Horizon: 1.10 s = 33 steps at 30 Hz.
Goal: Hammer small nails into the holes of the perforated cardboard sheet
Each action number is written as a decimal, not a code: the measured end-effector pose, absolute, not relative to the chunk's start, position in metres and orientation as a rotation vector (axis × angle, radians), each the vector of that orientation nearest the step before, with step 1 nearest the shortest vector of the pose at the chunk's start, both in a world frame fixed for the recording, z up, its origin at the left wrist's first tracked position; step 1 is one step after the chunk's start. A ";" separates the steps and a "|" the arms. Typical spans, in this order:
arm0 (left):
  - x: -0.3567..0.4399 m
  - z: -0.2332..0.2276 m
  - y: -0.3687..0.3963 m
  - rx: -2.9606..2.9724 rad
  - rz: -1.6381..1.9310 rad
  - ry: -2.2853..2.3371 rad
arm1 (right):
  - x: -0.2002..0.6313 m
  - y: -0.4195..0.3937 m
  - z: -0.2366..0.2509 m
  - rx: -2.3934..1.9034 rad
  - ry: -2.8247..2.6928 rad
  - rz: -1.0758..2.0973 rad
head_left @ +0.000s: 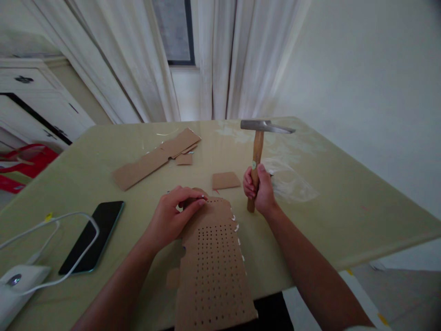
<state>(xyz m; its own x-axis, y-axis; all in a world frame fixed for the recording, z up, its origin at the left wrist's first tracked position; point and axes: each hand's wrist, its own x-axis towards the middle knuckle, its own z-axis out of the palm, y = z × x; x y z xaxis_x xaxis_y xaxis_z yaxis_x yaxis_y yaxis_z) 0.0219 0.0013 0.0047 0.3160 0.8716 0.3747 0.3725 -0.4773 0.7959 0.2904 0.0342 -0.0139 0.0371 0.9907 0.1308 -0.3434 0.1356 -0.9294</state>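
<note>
My right hand [261, 189] is wrapped round the wooden handle of a hammer [257, 149]. The hammer stands upright above the table, its steel head at the top with one flat end and one tapered end. A long piece of cardboard [218, 257] with rows of small holes lies in front of me, its right edge torn. At its far end rests my left hand [175, 211], thumb and forefinger pinched together over the cardboard. A tiny pale tip shows at those fingertips, too small to name.
More cardboard strips [148, 165] lie at the back left, and a small cardboard piece [225, 180] beyond my hands. A clear plastic bag [292, 184] is right of the hammer. At left are a phone [93, 239], a white cable [77, 214] and a white power strip [25, 294].
</note>
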 end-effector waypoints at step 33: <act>0.024 -0.006 0.014 2.011 1.096 1.091 | 0.295 -0.019 0.114 -1.320 -1.945 1.061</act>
